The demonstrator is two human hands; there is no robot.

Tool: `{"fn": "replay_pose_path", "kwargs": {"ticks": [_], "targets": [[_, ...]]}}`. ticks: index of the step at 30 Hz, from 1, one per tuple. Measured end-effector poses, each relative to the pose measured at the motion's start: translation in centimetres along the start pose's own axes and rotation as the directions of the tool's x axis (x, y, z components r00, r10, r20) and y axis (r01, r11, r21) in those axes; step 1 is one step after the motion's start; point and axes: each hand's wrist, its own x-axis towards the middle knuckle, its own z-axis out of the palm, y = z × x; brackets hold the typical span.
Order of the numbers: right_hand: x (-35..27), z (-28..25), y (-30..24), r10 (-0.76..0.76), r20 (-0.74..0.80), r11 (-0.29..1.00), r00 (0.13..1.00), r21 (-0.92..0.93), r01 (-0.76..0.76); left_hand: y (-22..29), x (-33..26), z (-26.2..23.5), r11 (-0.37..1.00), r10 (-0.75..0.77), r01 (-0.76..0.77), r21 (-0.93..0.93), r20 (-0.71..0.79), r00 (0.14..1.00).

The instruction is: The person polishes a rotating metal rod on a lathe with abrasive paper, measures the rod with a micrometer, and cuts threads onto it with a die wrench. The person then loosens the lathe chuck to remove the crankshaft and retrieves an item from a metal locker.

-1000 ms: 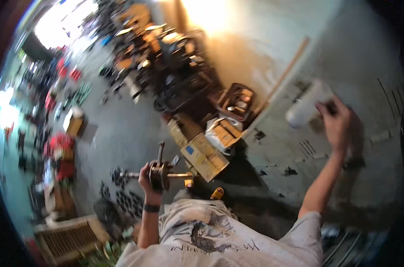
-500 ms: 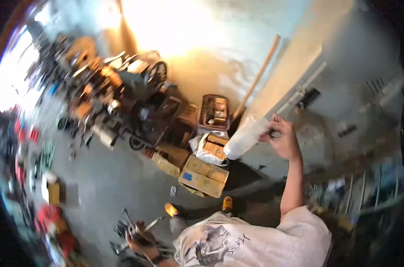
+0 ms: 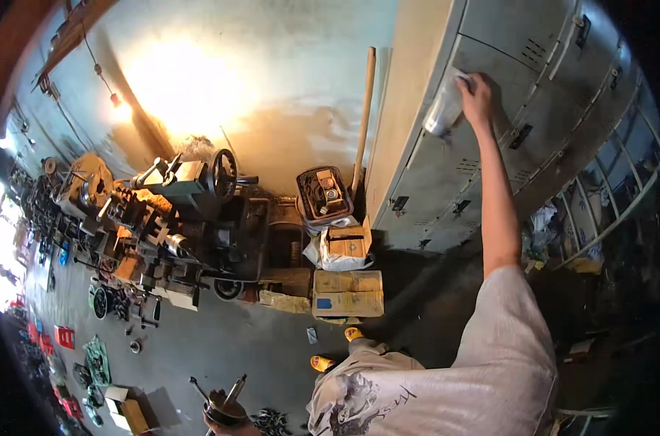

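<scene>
the right hand (image 3: pixel 476 91) is raised high against the grey metal lockers (image 3: pixel 533 123), fingers wrapped around the upper end of a white rolled bundle (image 3: pixel 444 110) — it looks like cloth or paper, though the material is hard to tell. the bundle's long axis runs steeply down and a little to the left from the fist, so most of it hangs below the hand, lying flat against a locker door near the cabinet's left edge. the grip is closed on it at the top; the lower end is free and appears to touch the door face.

the left hand (image 3: pixel 224 420) is far off at the bottom edge of the view, low by the person's hip, closed around a dark round metal part with rods sticking up (image 3: pixel 224 407) — its exact kind is too small to tell. the two hands are well apart, so only the right one is anywhere near the bundle and the lockers.

a long wooden pole (image 3: pixel 364 123) leans upright against the wall just left of the lockers. below it sit a basket of parts (image 3: pixel 322 192) and stacked cardboard boxes (image 3: pixel 348 291) on the concrete floor, with an old lathe (image 3: pixel 192 196) and scattered machine pieces further left.
</scene>
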Motion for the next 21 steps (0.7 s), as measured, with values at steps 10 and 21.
{"fn": "replay_pose_path", "kwargs": {"ticks": [10,21], "targets": [[3.1,1.4,0.8,0.005,-0.04,0.989,0.999,-0.148,-0.011,-4.0,-2.0,6.0,0.988,-0.134,0.13,-0.089,-0.046,0.99],[-4.7,-0.4,-1.8,-0.018,0.44,0.999,0.898,-0.033,0.036,-1.5,-0.5,8.9,0.872,-0.361,0.287,-0.396,-0.127,0.924]]}}
